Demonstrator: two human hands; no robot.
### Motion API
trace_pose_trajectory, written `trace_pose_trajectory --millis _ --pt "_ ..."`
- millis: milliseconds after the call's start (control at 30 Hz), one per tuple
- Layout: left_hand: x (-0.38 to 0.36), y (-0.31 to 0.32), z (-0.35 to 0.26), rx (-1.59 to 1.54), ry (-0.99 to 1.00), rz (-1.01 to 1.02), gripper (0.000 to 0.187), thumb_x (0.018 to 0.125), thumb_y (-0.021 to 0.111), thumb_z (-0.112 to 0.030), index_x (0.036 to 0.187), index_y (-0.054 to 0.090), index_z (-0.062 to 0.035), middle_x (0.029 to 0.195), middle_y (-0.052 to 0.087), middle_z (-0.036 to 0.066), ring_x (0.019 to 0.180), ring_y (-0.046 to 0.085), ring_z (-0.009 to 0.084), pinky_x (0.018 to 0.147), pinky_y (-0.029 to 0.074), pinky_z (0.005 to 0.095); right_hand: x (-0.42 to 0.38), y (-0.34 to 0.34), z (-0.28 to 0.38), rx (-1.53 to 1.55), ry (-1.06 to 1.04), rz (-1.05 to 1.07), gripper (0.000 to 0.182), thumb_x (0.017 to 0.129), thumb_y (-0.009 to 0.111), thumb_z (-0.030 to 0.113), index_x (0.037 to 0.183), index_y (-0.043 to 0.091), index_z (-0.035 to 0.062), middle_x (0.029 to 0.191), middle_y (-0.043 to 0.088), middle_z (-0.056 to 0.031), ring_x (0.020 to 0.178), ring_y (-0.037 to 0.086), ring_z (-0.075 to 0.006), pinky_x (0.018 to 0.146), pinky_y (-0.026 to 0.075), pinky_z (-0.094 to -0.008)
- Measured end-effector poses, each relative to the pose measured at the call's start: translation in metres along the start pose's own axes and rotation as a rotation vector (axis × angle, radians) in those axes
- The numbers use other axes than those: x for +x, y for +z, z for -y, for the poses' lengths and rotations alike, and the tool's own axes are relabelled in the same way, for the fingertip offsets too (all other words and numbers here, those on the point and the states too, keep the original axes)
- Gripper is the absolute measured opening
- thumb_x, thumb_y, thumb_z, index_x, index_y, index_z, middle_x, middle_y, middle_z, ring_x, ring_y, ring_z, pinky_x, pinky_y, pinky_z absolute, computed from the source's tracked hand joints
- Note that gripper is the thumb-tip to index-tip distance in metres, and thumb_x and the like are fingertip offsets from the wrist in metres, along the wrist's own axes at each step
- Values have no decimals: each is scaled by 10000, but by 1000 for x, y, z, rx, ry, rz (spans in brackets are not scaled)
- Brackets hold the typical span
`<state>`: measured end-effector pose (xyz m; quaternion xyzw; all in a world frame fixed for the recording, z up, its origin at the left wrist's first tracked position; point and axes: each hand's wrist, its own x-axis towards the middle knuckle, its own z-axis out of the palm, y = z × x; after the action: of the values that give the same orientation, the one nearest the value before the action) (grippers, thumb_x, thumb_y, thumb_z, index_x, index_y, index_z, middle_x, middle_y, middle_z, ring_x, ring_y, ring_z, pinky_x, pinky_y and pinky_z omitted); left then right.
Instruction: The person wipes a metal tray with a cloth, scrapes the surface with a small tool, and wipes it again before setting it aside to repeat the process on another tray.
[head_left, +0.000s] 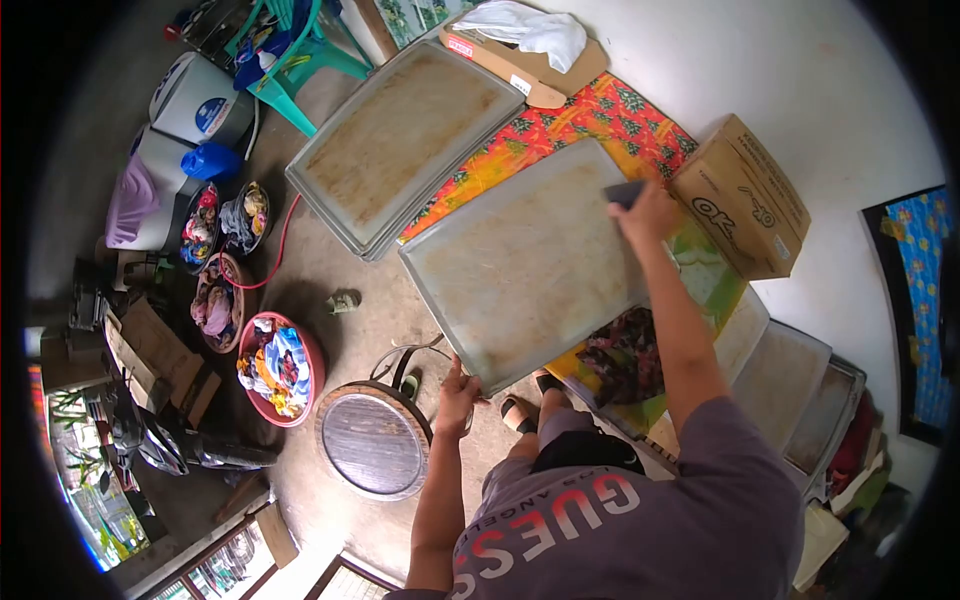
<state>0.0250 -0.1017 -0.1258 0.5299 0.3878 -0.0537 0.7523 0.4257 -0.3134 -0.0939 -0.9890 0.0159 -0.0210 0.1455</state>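
A large metal baking tray (530,260) with a raised rim and brownish stains lies tilted across the patterned cloth in front of me. My left hand (458,396) is closed on its near corner, at the lower left. Over the far right part of the tray, my right hand (650,215) grips a dark, flat scraper-like piece (624,193), its edge close above the metal. A stack of similar stained trays (405,140) rests beyond it, up and to the left.
A red and yellow patterned cloth (640,115) covers the table. Cardboard boxes stand at right (745,200) and back. More trays (780,375) sit at lower right. On the left are a round wooden stool (375,440), a red laundry basin (312,375) and a green chair (300,75).
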Motion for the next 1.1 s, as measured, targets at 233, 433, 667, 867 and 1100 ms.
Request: trace_pose_trajectory --millis 233,433,667,867,1100 --pt "3 -6 7 59 23 -5 736 919 520 -13 1526 113 -91 757 589 57 636 575 109 551 555 268 -10 11 0 -58 -190 -110 881 596 848 443 1289 446 77 1132 535 -153 1069 526 -342 924 402 -449" --pt "2 -4 6 19 13 -22 710 921 508 -4 1522 137 -78 765 589 58 626 571 106 535 551 263 -18 1 -6 -48 -198 -12 875 633 837 436 1308 418 68 1178 547 -156 1099 531 -338 933 406 -451" --pt "3 -8 10 57 10 -18 701 921 505 1 1520 148 -73 822 601 61 629 576 105 531 550 264 -22 8 -8 -10 -187 -50 836 632 837 448 1270 442 79 1144 568 -150 1102 546 -331 929 431 -456" --pt "6 -9 14 61 31 -12 712 922 511 -4 1524 138 -82 875 629 75 671 599 110 533 548 263 -58 8 20 11 -273 182 857 614 845 437 1270 430 73 1159 570 -175 1089 562 -350 905 450 -473" --pt "7 -13 17 148 44 -24 703 930 524 -33 1524 152 -81 882 627 76 694 600 112 541 548 261 -41 -26 -32 181 -129 -56 863 590 859 418 1260 451 59 1100 599 -180 1051 570 -372 851 462 -496"
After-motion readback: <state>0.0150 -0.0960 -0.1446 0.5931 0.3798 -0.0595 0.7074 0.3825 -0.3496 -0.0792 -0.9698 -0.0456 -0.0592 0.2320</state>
